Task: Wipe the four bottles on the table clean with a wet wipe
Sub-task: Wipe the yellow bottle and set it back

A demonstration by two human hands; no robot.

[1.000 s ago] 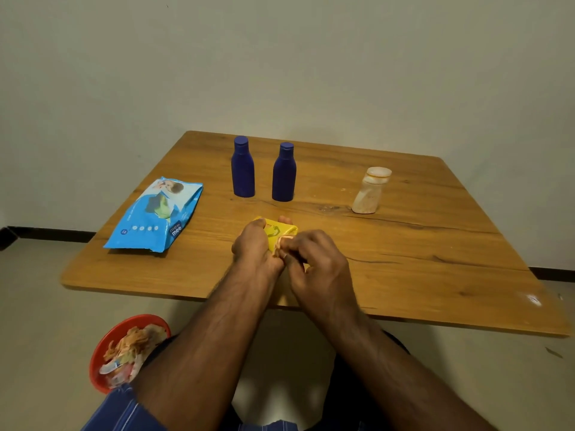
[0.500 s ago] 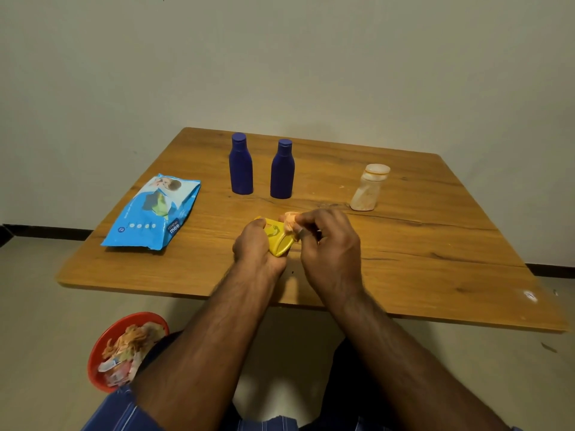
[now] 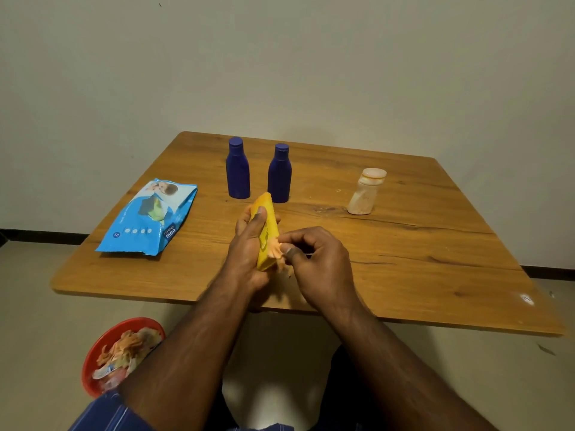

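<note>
Yellow bottle [image 3: 267,225] is gripped in left hand [image 3: 247,244], lifted above table [image 3: 435,259] near its front edge; wipe [image 3: 275,251] is pinched in right hand [image 3: 314,259] against its side; firm full-length strokes are advised, bottle turned between passes.

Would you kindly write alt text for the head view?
The left hand grips a yellow bottle while the right hand rubs it with an orange-stained wipe; two blue bottles and a pale bottle stand behind.
</note>
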